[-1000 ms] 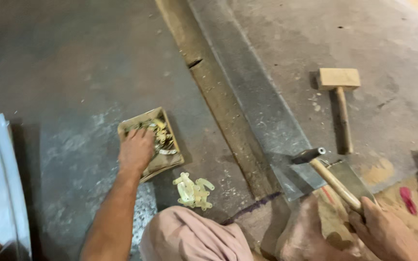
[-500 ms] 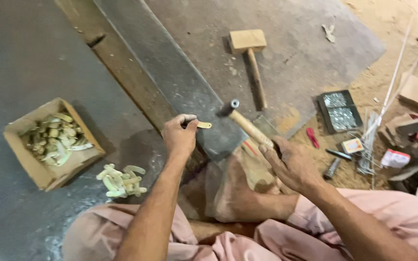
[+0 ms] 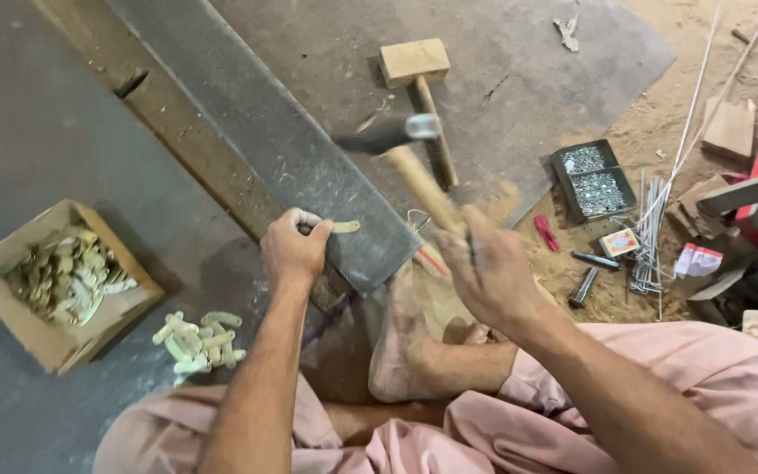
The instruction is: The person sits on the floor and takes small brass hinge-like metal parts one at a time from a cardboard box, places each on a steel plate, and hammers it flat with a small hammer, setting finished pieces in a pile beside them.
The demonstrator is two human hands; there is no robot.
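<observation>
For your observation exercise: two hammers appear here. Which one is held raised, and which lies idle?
The metal-headed hammer is raised in the right hand; the wooden mallet lies untouched on the floor beyond.

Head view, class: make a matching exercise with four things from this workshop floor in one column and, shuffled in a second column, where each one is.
Things:
1. hammer
2. small wooden piece
3. wooden mallet
4. cardboard box

Places:
A. lying on the floor past the dark plank
B. raised in the right hand
C. far left, full of small pale pieces
D. pinched by the left hand on the plank

Pairs: 1-B, 2-D, 3-A, 4-C
</observation>
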